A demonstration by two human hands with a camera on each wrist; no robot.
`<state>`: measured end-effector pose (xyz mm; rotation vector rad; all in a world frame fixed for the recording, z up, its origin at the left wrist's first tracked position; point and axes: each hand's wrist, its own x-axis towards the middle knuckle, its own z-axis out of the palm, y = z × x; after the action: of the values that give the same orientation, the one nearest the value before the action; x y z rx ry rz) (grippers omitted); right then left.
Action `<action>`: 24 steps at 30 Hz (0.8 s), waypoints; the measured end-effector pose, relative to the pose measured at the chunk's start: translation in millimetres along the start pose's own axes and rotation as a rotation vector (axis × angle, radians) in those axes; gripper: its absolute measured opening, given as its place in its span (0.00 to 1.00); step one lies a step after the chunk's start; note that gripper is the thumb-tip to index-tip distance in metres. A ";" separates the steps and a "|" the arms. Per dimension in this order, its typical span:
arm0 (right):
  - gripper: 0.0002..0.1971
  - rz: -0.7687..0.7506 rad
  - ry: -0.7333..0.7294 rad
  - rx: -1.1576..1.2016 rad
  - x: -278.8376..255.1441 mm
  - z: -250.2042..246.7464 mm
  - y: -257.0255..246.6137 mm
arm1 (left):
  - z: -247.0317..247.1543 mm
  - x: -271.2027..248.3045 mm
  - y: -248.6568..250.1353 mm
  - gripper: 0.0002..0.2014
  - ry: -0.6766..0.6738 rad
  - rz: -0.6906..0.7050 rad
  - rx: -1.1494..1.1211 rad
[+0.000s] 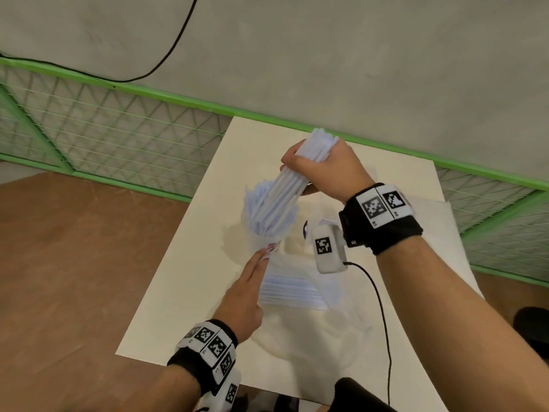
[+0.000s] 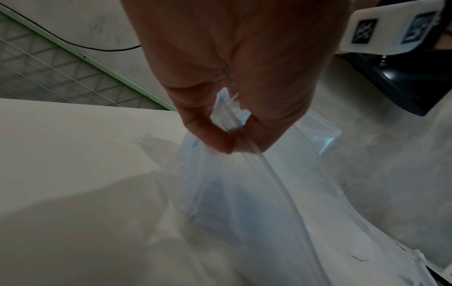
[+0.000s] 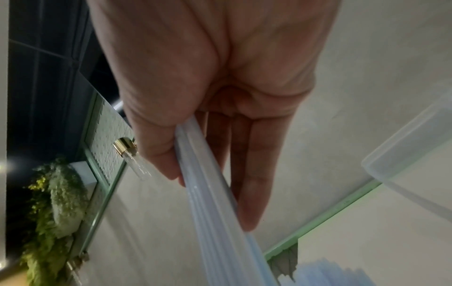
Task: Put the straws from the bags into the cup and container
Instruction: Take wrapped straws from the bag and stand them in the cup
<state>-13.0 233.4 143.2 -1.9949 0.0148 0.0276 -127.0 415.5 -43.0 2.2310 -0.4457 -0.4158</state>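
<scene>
My right hand (image 1: pixel 306 168) grips a bundle of white straws (image 1: pixel 289 185), tilted, with its lower ends down among the straws that stand in a clear cup (image 1: pixel 264 230). In the right wrist view the thumb and fingers of the right hand (image 3: pixel 212 199) wrap the straws (image 3: pixel 215 222). A translucent container rim (image 3: pixel 403 154) shows to the right. My left hand (image 1: pixel 264 254) pinches the edge of a clear plastic bag (image 1: pixel 312 319) just below the cup. More straws (image 1: pixel 292 292) lie inside it. In the left wrist view the left hand (image 2: pixel 232 149) pinches the bag's zip strip (image 2: pixel 264 174).
The work sits on a white tabletop (image 1: pixel 184 292) with wooden floor (image 1: pixel 74 263) to the left. A green mesh fence (image 1: pixel 118 129) runs behind it, and a black cable (image 1: pixel 166 58) hangs on the wall. Another clear bag (image 1: pixel 442 215) lies at the right.
</scene>
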 end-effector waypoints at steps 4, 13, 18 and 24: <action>0.05 -0.016 -0.048 -0.135 22.5 13.1 9.1 | 0.5 0.0 -4.0 0.50 -0.001 0.004 -0.012; 0.45 -0.154 -0.068 -0.309 16.1 32.2 54.4 | -4.2 1.5 -3.2 0.49 -0.004 -0.011 -0.024; 0.37 -0.339 0.162 -0.389 -14.1 35.9 65.3 | -2.6 2.5 -3.7 0.50 -0.007 -0.028 -0.014; 0.35 -0.384 -0.130 -0.705 -26.0 63.3 90.5 | -1.8 3.8 -1.6 0.49 -0.017 -0.030 -0.030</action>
<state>-41.9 253.8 35.4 -2.6596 -0.5260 -0.0987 -122.6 416.0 -43.7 2.2092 -0.4136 -0.4549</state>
